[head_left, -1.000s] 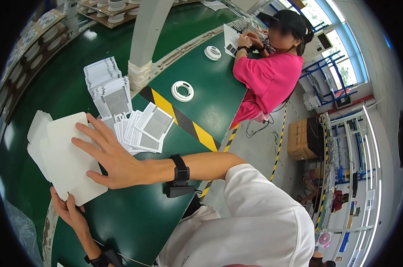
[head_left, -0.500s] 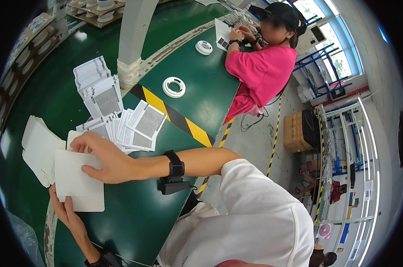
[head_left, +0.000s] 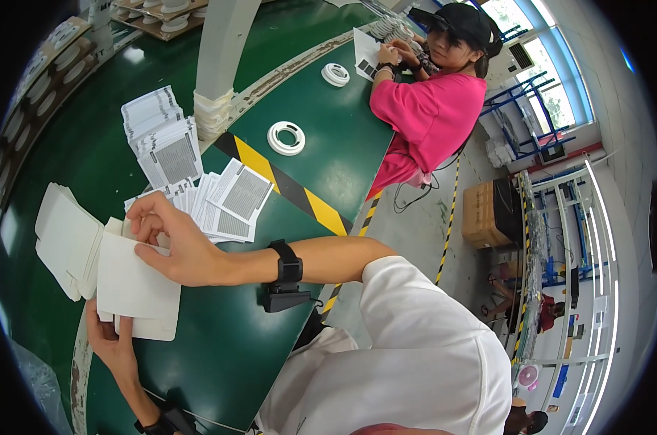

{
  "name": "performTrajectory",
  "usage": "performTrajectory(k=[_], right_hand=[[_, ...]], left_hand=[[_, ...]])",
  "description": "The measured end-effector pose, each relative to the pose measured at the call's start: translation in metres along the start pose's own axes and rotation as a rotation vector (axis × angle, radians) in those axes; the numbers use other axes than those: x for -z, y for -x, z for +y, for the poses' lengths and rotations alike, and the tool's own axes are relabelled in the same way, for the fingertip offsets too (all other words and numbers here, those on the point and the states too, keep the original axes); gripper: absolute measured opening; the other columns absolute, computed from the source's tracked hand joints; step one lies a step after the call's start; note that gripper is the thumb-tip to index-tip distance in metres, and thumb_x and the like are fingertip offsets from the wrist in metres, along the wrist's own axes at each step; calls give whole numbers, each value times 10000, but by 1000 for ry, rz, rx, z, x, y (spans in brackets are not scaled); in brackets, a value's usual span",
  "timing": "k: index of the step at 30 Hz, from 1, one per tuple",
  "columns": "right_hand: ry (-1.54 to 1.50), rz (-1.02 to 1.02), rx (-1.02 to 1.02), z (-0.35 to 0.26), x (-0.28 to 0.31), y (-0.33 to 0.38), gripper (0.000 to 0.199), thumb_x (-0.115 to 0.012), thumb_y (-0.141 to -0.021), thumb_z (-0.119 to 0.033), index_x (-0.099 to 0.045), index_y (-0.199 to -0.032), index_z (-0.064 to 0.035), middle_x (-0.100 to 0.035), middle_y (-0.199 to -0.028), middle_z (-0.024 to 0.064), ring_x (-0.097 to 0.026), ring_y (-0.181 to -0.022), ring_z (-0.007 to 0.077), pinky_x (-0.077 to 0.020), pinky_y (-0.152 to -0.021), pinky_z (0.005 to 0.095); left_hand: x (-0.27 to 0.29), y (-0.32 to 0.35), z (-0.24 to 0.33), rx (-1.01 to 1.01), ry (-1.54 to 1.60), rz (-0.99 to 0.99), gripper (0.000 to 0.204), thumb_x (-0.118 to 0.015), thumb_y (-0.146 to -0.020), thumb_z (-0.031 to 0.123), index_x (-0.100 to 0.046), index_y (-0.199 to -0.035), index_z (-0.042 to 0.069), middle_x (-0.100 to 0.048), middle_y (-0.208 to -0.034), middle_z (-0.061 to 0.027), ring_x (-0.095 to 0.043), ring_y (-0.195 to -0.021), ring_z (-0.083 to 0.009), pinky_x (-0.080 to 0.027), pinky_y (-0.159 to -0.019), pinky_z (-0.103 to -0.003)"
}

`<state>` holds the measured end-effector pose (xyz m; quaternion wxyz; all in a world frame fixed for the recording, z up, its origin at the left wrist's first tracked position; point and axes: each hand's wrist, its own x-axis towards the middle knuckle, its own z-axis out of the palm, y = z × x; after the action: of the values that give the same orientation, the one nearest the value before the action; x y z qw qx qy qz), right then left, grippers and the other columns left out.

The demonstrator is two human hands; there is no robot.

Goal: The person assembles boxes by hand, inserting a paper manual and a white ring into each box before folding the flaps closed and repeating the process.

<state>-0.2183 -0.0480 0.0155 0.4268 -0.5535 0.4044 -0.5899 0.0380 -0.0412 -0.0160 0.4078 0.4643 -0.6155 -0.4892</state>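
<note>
My right hand (head_left: pixel 180 246), reaching in from the right, is closed with its thumb over the upper edge of a blank white card (head_left: pixel 136 283). Its index finger is curled above that edge. My left hand (head_left: pixel 114 351) grips the lower edge of the same card, the thumb partly hidden. Beneath this card lies another white card (head_left: pixel 158 330) with rounded corners. To the left, a fanned stack of blank white cards (head_left: pixel 67 239) touches the ones between my hands. Printed leaflets (head_left: pixel 234 196) lie spread beyond my right hand.
A pile of printed sheets (head_left: pixel 165 145) stands by a pale post (head_left: pixel 223 65). Yellow-black tape (head_left: pixel 285 185) crosses the green table (head_left: pixel 220 348). Beyond it lie white rings (head_left: pixel 286 138). A co-worker in pink (head_left: pixel 430 109) handles paper at the far end.
The card between my hands has shifted slightly right and up. My right hand's fingers have risen a little and curled. My left hand has moved slightly right with the card.
</note>
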Motion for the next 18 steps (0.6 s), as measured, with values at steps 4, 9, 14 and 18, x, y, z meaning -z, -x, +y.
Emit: performTrajectory(k=[4,9,14,18], right_hand=[[21,-31,18,0,4,-3,523,-656,-837,55,-385,-1274,-40,-558,-1077,108,-607,-760,160,-493,-708,289],[187,-140,8,-15,8,-5,603,-650,-826,56,-342,-1337,-30,-566,-1169,134,-632,-708,216,-522,-679,309],[222,-167,120,-13,10,-2,744,-650,-804,71,-277,-1439,-28,-552,-1263,140,-671,-752,262,-557,-719,343],[117,-212,253,3,6,-7,805,-648,-791,84,-252,-1481,-41,-536,-1304,142,-686,-778,278,-568,-723,363]], left_hand=[[-10,-1,6,31,-9,57,433,-657,-930,-35,-516,-1339,-38,-631,-1141,-70,-592,-947,-108,-477,-859,-246],[4,-3,5,101,-62,-9,494,-664,-948,21,-484,-1405,-30,-662,-1044,-37,-571,-727,-39,-412,-608,-168],[3,-5,8,170,-79,-4,501,-657,-967,66,-478,-1427,-17,-674,-983,-11,-497,-585,5,-281,-446,-151],[-11,-3,17,108,-27,104,397,-630,-962,18,-525,-1344,-16,-681,-935,-12,-512,-587,8,-285,-411,-166]])
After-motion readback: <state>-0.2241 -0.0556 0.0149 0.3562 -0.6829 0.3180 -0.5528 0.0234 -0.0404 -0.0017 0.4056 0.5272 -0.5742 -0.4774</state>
